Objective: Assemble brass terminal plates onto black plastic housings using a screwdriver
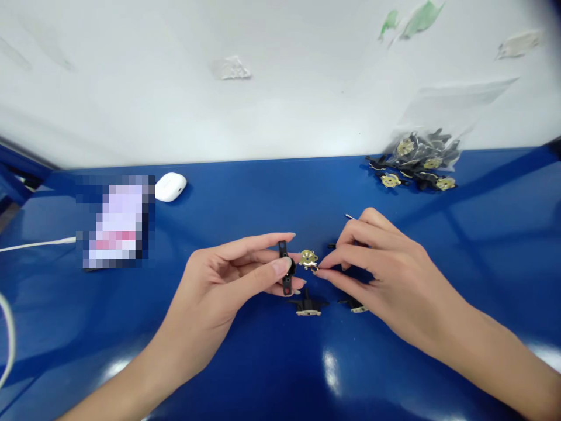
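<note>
My left hand (234,275) is closed on a black plastic part (286,275), a narrow bar standing upright between thumb and fingers, with a small red spot near its lower end. Just right of it is a gold-coloured metal disc (308,258) with holes and small lugs; whether it rests on the table or touches the fingers is unclear. The thumb and forefinger of my right hand (379,263) pinch together at the disc's lower right edge, on something too small to make out. Below lie a black part with a metal plate (308,305) and a similar part (357,306), half hidden by my right hand.
On the blue table (245,199), a heap of black and gold parts (416,178) sits at the back right beside a clear plastic bag (432,149) of similar parts. A white case (170,186) and a blurred phone (118,222) with a white cable (44,244) lie left.
</note>
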Demonstrator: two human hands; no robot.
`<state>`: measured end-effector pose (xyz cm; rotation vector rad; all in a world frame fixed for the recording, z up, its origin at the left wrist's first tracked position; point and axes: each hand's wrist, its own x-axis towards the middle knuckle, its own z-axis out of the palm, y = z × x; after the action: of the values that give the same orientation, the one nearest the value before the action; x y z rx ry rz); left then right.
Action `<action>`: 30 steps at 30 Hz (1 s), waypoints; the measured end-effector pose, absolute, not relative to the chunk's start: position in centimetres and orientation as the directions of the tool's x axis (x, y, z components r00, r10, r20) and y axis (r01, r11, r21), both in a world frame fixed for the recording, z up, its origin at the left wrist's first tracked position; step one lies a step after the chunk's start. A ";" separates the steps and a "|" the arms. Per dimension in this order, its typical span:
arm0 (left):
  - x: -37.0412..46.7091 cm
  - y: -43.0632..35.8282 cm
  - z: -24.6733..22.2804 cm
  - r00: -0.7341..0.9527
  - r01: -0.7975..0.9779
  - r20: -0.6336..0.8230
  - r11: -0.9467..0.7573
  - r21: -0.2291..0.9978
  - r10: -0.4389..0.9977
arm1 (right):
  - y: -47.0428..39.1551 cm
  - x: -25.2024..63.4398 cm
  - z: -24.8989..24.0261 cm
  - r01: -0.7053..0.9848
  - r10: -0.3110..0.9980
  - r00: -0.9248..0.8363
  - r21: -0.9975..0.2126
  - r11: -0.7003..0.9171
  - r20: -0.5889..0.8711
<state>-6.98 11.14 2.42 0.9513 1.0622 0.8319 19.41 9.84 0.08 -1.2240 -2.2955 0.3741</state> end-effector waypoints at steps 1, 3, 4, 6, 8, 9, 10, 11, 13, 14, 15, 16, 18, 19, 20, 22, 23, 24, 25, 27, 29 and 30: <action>-7.0 11.1 2.4 0.281 -0.105 -0.331 0.371 0.922 0.901 | 9.8 19.3 0.0 0.701 0.836 -0.456 -0.456 0.549 0.306; -7.0 11.1 2.4 0.288 -0.110 -0.333 0.376 0.920 0.898 | 9.8 19.1 -0.1 0.717 0.845 -0.436 -0.449 0.534 0.309; -7.0 11.1 2.4 0.290 -0.112 -0.331 0.375 0.920 0.898 | 9.8 19.0 -0.1 0.720 0.848 -0.428 -0.448 0.530 0.313; -7.0 11.0 2.5 0.278 -0.110 -0.332 0.373 0.921 0.901 | 9.9 18.8 -0.2 0.721 0.848 -0.422 -0.448 0.529 0.321; -6.8 10.9 2.6 0.259 -0.119 -0.329 0.368 0.922 0.908 | 9.9 18.6 -0.2 0.724 0.846 -0.422 -0.441 0.531 0.325; -6.8 10.9 2.7 0.250 -0.123 -0.331 0.369 0.921 0.910 | 9.9 18.6 -0.2 0.726 0.846 -0.423 -0.436 0.531 0.324; -6.7 10.9 2.7 0.248 -0.127 -0.332 0.370 0.920 0.910 | 9.9 18.6 -0.1 0.729 0.845 -0.426 -0.431 0.532 0.323; -6.6 10.9 2.7 0.249 -0.131 -0.333 0.372 0.919 0.909 | 9.9 18.6 -0.1 0.730 0.845 -0.429 -0.427 0.533 0.320; -6.5 11.0 2.7 0.249 -0.139 -0.337 0.378 0.915 0.908 | 9.9 18.6 -0.1 0.733 0.845 -0.437 -0.423 0.533 0.307; -6.5 11.0 2.7 0.249 -0.144 -0.338 0.380 0.914 0.908 | 9.9 18.7 0.0 0.733 0.846 -0.442 -0.423 0.533 0.299; -6.5 11.0 2.7 0.253 -0.149 -0.338 0.382 0.912 0.906 | 9.9 18.8 0.1 0.733 0.846 -0.448 -0.422 0.533 0.290; -6.5 11.1 2.6 0.260 -0.151 -0.339 0.385 0.911 0.904 | 9.9 18.8 0.1 0.733 0.844 -0.457 -0.420 0.536 0.280; -6.7 11.1 2.5 0.282 -0.151 -0.348 0.399 0.904 0.894 | 10.0 19.0 0.2 0.729 0.837 -0.480 -0.411 0.548 0.265; -6.8 11.2 2.5 0.294 -0.154 -0.353 0.409 0.900 0.888 | 10.0 19.1 0.3 0.725 0.830 -0.493 -0.404 0.557 0.260; -6.9 11.2 2.5 0.304 -0.160 -0.359 0.419 0.894 0.882 | 10.0 19.1 0.3 0.721 0.823 -0.505 -0.397 0.567 0.258; -7.1 11.2 2.5 0.320 -0.176 -0.367 0.435 0.883 0.874 | 9.9 19.2 0.4 0.714 0.811 -0.524 -0.385 0.585 0.260; -7.1 11.1 2.5 0.326 -0.183 -0.367 0.439 0.880 0.871 | 9.9 19.2 0.4 0.711 0.807 -0.529 -0.382 0.590 0.261; -7.2 11.1 2.5 0.330 -0.185 -0.368 0.442 0.878 0.869 | 9.9 19.2 0.4 0.710 0.806 -0.530 -0.382 0.591 0.263; -7.2 11.1 2.5 0.333 -0.183 -0.370 0.444 0.877 0.867 | 9.9 19.2 0.4 0.710 0.807 -0.528 -0.384 0.590 0.264; -7.2 11.1 2.6 0.335 -0.178 -0.373 0.447 0.877 0.865 | 9.9 19.2 0.4 0.712 0.813 -0.517 -0.392 0.583 0.270; -7.2 11.1 2.6 0.334 -0.171 -0.378 0.450 0.877 0.863 | 9.8 19.2 0.4 0.714 0.819 -0.502 -0.400 0.574 0.279; -7.1 11.1 2.7 0.334 -0.168 -0.380 0.451 0.877 0.863 | 9.8 19.2 0.4 0.716 0.822 -0.493 -0.402 0.570 0.286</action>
<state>-7.13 11.09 2.67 0.8467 1.0016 0.7897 19.23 9.84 0.39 -1.2370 -2.3586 0.3179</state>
